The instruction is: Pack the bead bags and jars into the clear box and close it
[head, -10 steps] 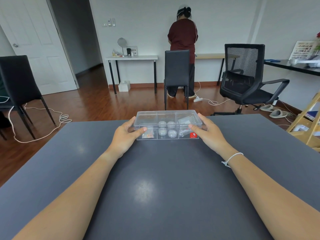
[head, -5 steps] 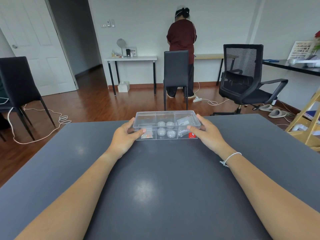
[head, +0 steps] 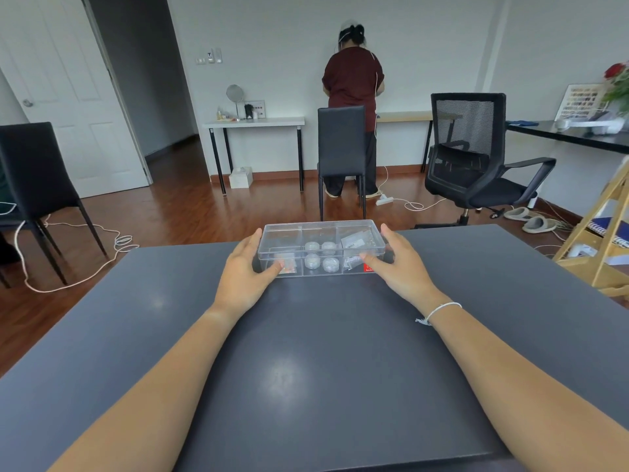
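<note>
The clear box (head: 321, 235) lies near the far edge of the dark grey table (head: 313, 352), its lid down on top. Through the plastic I see several small round jars (head: 320, 255) in the middle compartment, a bead bag (head: 286, 265) with orange beads at the left, and more small bags (head: 354, 243) at the right, near a red sticker (head: 369, 267). My left hand (head: 245, 270) holds the box's left end, thumb on the front wall. My right hand (head: 398, 264) holds the right end the same way.
A black dining chair (head: 341, 144) stands just beyond the table's far edge, a mesh office chair (head: 473, 155) to its right. A person in a dark red top (head: 352, 80) stands at the back wall. A wooden rack (head: 606, 233) is at the right; cables lie on the floor.
Both hands stay on the box ends. The right hand's fingers have slid a little lower along the front of the box; the box itself has hardly shifted.
</note>
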